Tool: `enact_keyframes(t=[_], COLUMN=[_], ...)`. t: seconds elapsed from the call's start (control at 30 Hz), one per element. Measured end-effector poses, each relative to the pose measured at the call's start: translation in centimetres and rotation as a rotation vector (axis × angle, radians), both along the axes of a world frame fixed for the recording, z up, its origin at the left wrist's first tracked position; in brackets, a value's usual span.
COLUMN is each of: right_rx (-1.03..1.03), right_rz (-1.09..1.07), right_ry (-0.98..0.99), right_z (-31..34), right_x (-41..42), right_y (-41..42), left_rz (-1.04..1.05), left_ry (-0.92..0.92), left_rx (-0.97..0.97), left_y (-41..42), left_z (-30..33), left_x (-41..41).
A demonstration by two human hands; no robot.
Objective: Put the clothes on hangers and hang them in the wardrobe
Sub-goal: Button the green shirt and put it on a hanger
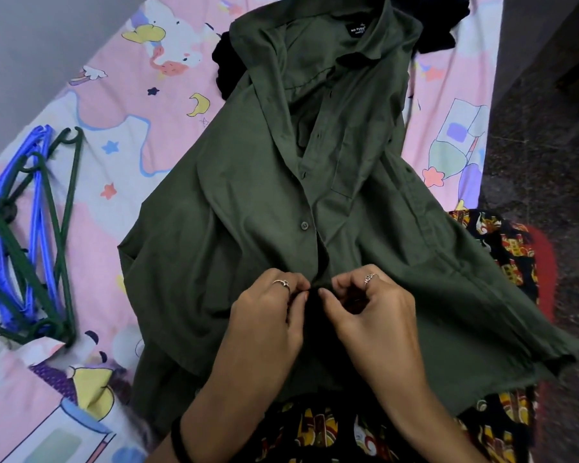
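A pile of blue and green hangers (30, 235) is lying at the left on the bed (121, 168). The green shirt (281, 195) is lying spread across the bed's middle, collar away from the person. The left hand (268, 315) and the right hand (368, 312) are meeting at the shirt's front opening, their fingers (301, 289) curled and pinching the fabric edge there.

black neck label (357, 30) in green shirt (248, 208), white print, "NO FUSS" barely legible
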State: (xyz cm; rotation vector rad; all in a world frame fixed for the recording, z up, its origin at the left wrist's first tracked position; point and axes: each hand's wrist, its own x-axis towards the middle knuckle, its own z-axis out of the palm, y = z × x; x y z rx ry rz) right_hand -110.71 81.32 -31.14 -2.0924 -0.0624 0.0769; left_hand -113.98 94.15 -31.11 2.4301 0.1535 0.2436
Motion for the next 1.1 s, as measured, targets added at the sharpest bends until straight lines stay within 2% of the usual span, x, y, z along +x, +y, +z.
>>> enact_keyframes(t=[0.07, 0.13, 0.27, 0.37, 0.47, 0.7, 0.9, 1.1], right_rx=[-0.021, 0.071, 0.371, 0.722, 0.88, 0.912, 0.708, 0.589], right_rz=[0.0, 0.003, -0.044, -0.098, -0.093, -0.046, -0.082, -0.083], right_ry=[-0.018, 0.104, 0.419, 0.651, 0.696, 0.635, 0.578, 0.618], right_z=[0.1, 0.4, 0.5, 0.6, 0.9, 1.3, 1.5, 1.3], right_x=[-0.1, -0.3, -0.1, 0.1, 0.0, 0.9, 1.8, 1.7], right_y=[0.1, 0.3, 0.4, 0.4, 0.2, -0.7, -1.2, -0.9], left_rz=[-0.005, 0.005, 0.065, 0.053, 0.041, 0.01, -0.204, -0.297], left_ry=[-0.009, -0.013, -0.012, -0.04, -0.071, -0.002, 0.04, 0.028], left_rx=[0.023, -0.013, -0.172, -0.2, -0.194, -0.126, -0.042, 0.192], left_y=[-0.2, -0.5, -0.9, -1.3, -1.3, -0.7, -0.9, -1.7], left_z=[0.0, 0.0, 0.0, 0.3, 0.5, 0.1, 1.3, 2.0], left_x=[-0.2, -0.2, -0.1, -0.3, -0.5, -0.5, -0.7, -0.9])
